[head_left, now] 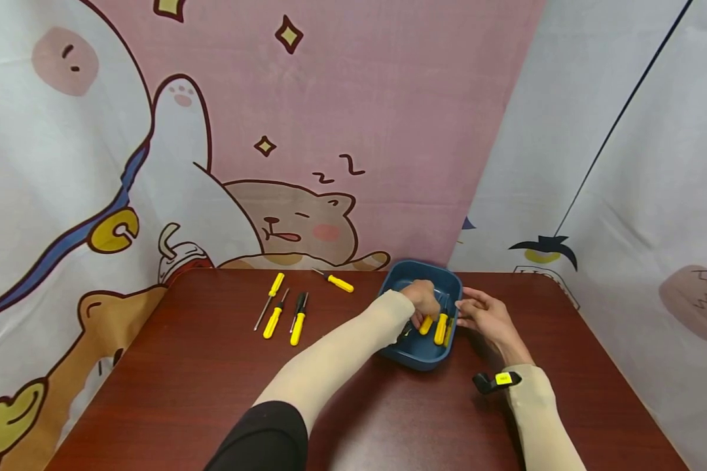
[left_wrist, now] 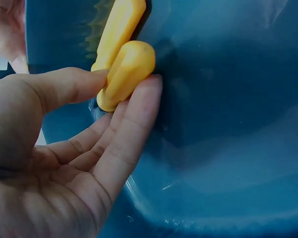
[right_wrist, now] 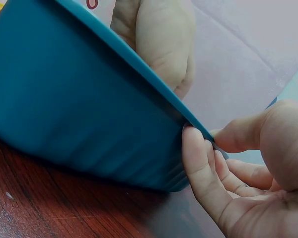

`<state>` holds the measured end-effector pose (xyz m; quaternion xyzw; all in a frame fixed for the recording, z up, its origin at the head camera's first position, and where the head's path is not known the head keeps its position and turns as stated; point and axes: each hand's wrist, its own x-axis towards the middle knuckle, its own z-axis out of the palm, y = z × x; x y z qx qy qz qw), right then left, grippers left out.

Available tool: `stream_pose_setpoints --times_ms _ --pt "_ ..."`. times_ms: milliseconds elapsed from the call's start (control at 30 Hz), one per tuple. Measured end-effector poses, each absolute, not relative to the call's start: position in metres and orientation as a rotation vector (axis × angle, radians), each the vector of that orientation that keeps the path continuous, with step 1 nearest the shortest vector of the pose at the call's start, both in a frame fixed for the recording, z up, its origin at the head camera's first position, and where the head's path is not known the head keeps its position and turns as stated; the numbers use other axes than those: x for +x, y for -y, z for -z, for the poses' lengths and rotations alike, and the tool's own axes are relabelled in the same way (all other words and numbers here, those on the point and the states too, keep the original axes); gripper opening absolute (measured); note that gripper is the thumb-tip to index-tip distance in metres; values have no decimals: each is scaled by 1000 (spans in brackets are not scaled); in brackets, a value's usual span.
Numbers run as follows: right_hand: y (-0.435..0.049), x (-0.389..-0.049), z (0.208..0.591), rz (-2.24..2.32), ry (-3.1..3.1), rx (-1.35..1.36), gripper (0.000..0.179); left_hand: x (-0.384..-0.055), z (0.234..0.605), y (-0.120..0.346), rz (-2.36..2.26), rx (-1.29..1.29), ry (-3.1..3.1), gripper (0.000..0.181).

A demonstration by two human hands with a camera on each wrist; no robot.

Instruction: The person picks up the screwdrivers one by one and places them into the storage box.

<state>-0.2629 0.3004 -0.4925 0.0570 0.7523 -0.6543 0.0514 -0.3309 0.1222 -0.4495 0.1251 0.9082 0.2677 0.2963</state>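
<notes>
My left hand reaches down inside a blue plastic bin. In the left wrist view its thumb and fingers pinch the yellow handle of a screwdriver. Right beside that lies another yellow-handled screwdriver, against the bin's right side. My right hand is outside the bin at its right wall. The right wrist view shows that thumb and the fingers gripping the bin's rim between them. The shaft of the pinched screwdriver is mostly hidden by my left hand.
Left of the bin, several yellow-handled screwdrivers lie apart on the brown table, among them one slim screwdriver and one near the back edge. A cartoon-printed curtain hangs behind the table.
</notes>
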Motion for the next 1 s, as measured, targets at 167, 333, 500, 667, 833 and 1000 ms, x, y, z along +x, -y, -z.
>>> stream_pose_setpoints --times_ms 167,333,500,667,833,1000 --pt "-300 -263 492 1975 -2301 173 61 -330 451 -127 -666 334 -2438 32" --pt "-300 -263 491 1968 -2310 173 61 -329 451 -132 -610 351 -2470 29" --pt "-300 -262 490 1970 -2295 173 61 -327 449 -135 -583 324 -2474 27" --pt "-300 -262 491 1968 -2306 164 59 -326 449 -134 -631 299 -2461 28" --pt "-300 -262 491 1972 -2312 159 59 -326 449 -133 -692 288 -2428 30" --pt "-300 -263 491 1972 -2308 164 59 -326 449 -133 -704 273 -2405 23"
